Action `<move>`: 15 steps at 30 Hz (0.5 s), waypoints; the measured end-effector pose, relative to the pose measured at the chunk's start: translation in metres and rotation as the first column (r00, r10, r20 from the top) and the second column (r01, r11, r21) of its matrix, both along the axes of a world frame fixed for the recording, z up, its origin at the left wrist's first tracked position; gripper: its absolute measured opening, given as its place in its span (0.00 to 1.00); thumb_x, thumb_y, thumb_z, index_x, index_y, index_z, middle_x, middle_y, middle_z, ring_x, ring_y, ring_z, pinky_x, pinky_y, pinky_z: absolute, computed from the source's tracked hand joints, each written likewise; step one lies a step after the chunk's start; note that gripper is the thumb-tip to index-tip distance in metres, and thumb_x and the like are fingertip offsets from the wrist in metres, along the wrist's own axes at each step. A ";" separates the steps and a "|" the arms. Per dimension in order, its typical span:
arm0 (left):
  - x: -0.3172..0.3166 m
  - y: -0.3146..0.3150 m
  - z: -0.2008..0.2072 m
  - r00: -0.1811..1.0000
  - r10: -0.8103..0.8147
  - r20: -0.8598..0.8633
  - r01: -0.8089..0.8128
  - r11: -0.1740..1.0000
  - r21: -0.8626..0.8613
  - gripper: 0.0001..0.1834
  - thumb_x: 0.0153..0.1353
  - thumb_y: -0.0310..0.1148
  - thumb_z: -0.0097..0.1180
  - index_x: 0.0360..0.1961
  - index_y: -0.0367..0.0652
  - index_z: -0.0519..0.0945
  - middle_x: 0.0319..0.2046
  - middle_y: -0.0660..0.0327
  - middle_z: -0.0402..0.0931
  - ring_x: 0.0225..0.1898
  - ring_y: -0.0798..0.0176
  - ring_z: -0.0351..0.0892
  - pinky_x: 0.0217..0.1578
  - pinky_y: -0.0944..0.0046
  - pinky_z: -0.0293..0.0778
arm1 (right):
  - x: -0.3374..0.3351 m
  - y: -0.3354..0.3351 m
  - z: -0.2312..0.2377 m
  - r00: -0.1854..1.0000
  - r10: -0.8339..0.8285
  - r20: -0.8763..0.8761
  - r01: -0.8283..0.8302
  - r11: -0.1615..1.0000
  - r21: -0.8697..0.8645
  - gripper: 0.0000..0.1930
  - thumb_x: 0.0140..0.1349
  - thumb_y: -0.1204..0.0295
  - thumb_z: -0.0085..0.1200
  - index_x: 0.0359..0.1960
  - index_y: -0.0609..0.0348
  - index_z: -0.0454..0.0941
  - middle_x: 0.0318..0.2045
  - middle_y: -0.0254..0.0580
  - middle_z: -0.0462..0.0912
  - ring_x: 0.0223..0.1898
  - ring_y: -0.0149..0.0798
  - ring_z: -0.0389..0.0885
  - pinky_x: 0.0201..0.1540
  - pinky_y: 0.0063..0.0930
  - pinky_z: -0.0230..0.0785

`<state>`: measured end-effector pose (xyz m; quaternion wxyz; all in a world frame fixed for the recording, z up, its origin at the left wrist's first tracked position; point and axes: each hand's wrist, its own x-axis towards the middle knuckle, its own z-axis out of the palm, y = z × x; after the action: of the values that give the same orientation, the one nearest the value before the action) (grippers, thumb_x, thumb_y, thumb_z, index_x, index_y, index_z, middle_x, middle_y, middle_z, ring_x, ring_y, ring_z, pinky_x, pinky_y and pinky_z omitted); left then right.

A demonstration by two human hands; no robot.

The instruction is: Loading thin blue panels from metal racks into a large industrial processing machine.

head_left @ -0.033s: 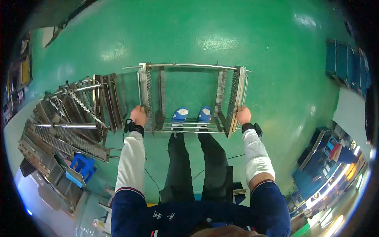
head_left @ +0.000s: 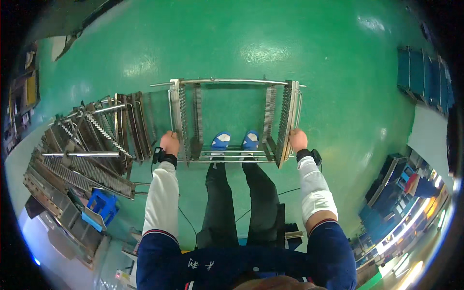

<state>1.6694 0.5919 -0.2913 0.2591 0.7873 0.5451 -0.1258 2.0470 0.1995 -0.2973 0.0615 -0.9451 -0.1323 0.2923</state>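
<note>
Between my hands is an open metal rack [head_left: 289,111] with toothed, slotted side plates and steel cross rods. My left hand [head_left: 169,143] is closed around the wire handle on its left side. On the opposite side my right hand [head_left: 298,140] grips the matching handle. Both arms reach down to it, and the rack appears roughly level. Whether it touches the floor, I cannot tell. Through its open middle show my blue shoes [head_left: 250,140] and the green floor.
Several similar slotted metal racks [head_left: 104,128] stand crowded to the left, close to my left hand. A blue plastic stool [head_left: 101,208] is behind them. Blue racks or bins [head_left: 423,75] line the far right. A thin dark cable [head_left: 187,220] trails beside my legs.
</note>
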 end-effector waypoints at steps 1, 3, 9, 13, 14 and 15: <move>-0.002 -0.003 0.004 1.000 -0.010 0.010 0.010 1.000 0.018 0.13 0.60 0.36 0.56 0.28 0.35 0.74 0.28 0.40 0.75 0.34 0.34 0.74 0.32 0.46 0.69 | 0.003 -0.001 0.005 0.998 0.040 0.045 -0.039 0.999 -0.005 0.12 0.58 0.64 0.49 0.28 0.59 0.80 0.32 0.58 0.82 0.39 0.61 0.79 0.42 0.52 0.71; -0.009 -0.011 0.015 0.998 0.009 0.069 -0.016 0.996 0.093 0.13 0.59 0.37 0.57 0.29 0.35 0.75 0.29 0.42 0.77 0.35 0.35 0.76 0.34 0.45 0.70 | 0.003 -0.006 0.022 1.000 0.014 0.016 -0.014 1.000 -0.003 0.15 0.60 0.60 0.49 0.34 0.59 0.81 0.34 0.58 0.82 0.39 0.61 0.80 0.43 0.51 0.72; -0.032 -0.048 0.062 0.999 -0.033 0.000 0.033 0.994 -0.107 0.15 0.58 0.41 0.58 0.32 0.38 0.81 0.31 0.43 0.79 0.37 0.37 0.78 0.38 0.46 0.73 | -0.074 -0.045 0.100 0.986 -0.167 -0.011 0.168 0.985 0.045 0.16 0.62 0.60 0.52 0.36 0.61 0.80 0.34 0.60 0.82 0.38 0.61 0.80 0.42 0.50 0.72; -0.027 -0.083 0.099 0.963 -0.257 0.084 0.270 0.931 -0.247 0.21 0.60 0.47 0.54 0.28 0.37 0.81 0.32 0.46 0.80 0.39 0.40 0.78 0.40 0.46 0.72 | -0.167 -0.081 0.158 0.976 -0.175 -0.133 0.183 0.982 0.047 0.19 0.61 0.56 0.50 0.31 0.63 0.80 0.33 0.61 0.81 0.39 0.63 0.79 0.43 0.53 0.70; -0.021 -0.088 0.106 0.885 -0.460 0.070 0.462 0.853 -0.243 0.20 0.59 0.47 0.55 0.28 0.38 0.82 0.32 0.46 0.80 0.39 0.40 0.78 0.41 0.46 0.72 | -0.191 -0.093 0.173 0.974 -0.163 -0.155 0.174 0.983 0.058 0.21 0.61 0.55 0.50 0.29 0.64 0.79 0.32 0.62 0.80 0.39 0.63 0.78 0.43 0.53 0.70; -0.018 -0.094 0.116 0.812 -0.570 0.127 0.583 0.777 -0.238 0.20 0.58 0.47 0.57 0.27 0.38 0.82 0.31 0.47 0.81 0.39 0.41 0.79 0.41 0.47 0.72 | -0.216 -0.107 0.188 0.965 -0.190 -0.183 0.207 0.975 0.078 0.22 0.60 0.54 0.51 0.30 0.64 0.80 0.32 0.62 0.81 0.39 0.63 0.78 0.43 0.53 0.70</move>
<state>1.6512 0.4979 -0.1756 0.3240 0.8770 0.2500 -0.2520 1.8305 0.0928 -0.1095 0.1474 -0.9204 -0.0448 0.3594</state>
